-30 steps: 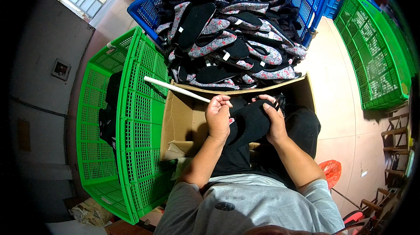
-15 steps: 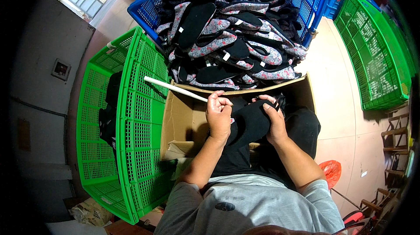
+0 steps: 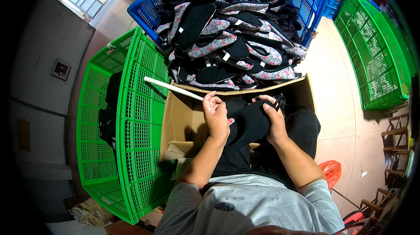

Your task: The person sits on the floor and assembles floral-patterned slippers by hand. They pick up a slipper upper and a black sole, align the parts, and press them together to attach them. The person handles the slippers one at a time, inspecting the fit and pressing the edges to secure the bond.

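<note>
My left hand (image 3: 215, 119) is closed with its fingers curled round the near end of a thin white rod (image 3: 173, 87). The rod slants up to the left, past the rim of a cardboard box. In my right hand (image 3: 276, 123) is a black cloth shoe (image 3: 250, 123), gripped between the thumb on top and fingers partly hidden behind it. The shoe lies over my lap, its other end close beside my left wrist. A small patch of floral print shows next to my left hand.
Beyond the open cardboard box (image 3: 177, 119) stands a blue crate (image 3: 142, 10), heaped with black and floral cloth shoes (image 3: 234, 47). A green crate (image 3: 135, 147) with dark items is close on my left. Another green crate (image 3: 372, 55), a red plastic bag (image 3: 330, 171) and wooden stools (image 3: 396, 136) are at right.
My left hand has shifted slightly left along the white rod, whose far end stays in place. My right hand and the shoe look unmoved.
</note>
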